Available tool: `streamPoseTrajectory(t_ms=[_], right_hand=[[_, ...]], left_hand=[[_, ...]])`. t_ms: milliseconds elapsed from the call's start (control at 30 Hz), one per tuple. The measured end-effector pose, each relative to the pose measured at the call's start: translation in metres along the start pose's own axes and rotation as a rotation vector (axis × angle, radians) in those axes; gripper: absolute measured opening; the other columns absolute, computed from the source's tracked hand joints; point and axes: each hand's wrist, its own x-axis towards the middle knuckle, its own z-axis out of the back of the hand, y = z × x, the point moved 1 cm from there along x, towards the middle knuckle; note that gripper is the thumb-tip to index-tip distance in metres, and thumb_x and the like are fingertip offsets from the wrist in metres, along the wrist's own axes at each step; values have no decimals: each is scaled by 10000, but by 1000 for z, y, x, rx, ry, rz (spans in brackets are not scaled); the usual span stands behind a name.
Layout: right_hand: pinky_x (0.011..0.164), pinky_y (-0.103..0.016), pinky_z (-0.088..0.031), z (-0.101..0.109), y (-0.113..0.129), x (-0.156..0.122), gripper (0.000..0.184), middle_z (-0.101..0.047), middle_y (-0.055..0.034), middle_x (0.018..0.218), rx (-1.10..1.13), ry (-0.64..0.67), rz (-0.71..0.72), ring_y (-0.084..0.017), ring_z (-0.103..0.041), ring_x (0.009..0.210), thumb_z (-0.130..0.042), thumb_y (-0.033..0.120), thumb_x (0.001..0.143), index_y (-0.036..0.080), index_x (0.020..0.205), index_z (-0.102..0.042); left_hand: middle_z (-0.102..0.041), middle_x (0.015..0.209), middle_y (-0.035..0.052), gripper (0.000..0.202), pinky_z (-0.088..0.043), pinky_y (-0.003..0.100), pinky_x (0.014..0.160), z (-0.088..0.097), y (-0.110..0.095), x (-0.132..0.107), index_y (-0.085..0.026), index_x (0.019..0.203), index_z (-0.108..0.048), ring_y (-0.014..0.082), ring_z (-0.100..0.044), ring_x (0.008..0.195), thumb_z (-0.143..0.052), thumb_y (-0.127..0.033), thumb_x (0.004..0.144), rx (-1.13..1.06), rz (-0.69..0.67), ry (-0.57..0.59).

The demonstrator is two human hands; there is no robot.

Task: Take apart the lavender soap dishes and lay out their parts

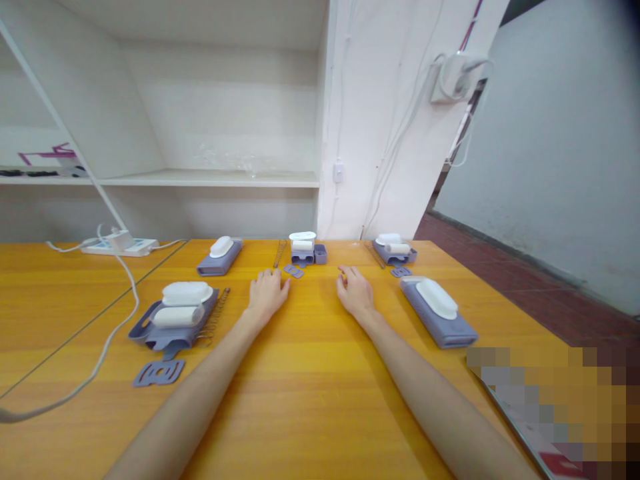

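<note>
Purple clips lie near the table's far edge, just beyond our left hand, in front of a purple holder carrying a white roll. Both our hands rest palm-down, open and empty, the right hand apart. We judge a light pinch at the clips' edges works best, clear of the spring.

Table bare; small stack ahead, left tray, right tray flanking (cable beyond).

Table: glossy, smooth wood grain. Tray: matt lilac plastic. Cap: smooth white plastic. Spring: metal wire.
</note>
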Motion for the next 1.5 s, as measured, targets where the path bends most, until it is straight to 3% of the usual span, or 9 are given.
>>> streamPoseTrajectory(t_ms=[367,600,1500], right_hand=[[827,-294,-370,-2,3,0,224,-647,-74,963,-155,116,88,-200,-548,970,-453,240,867,197,979,-642],[822,-312,-344,-1,3,0,238,-630,-79,1003,-192,122,53,-206,-523,1000,-452,263,874,201,1016,-631],[763,-346,-347,-2,14,-6,238,-602,-121,955,-425,165,210,-240,-509,949,-404,287,902,170,904,-611]], left_hand=[[-559,1082,154,376,-388,385,841,-8,11,0,-138,1040,-578,277,-489,1049,-333,-389,902,43,25,-36],[-558,1071,154,368,-377,392,857,-8,11,-4,-141,1026,-580,278,-484,1060,-322,-377,910,19,25,-54],[-563,1054,151,373,-379,386,846,-11,13,-4,-140,1011,-584,276,-494,1042,-316,-379,912,24,21,-74]])
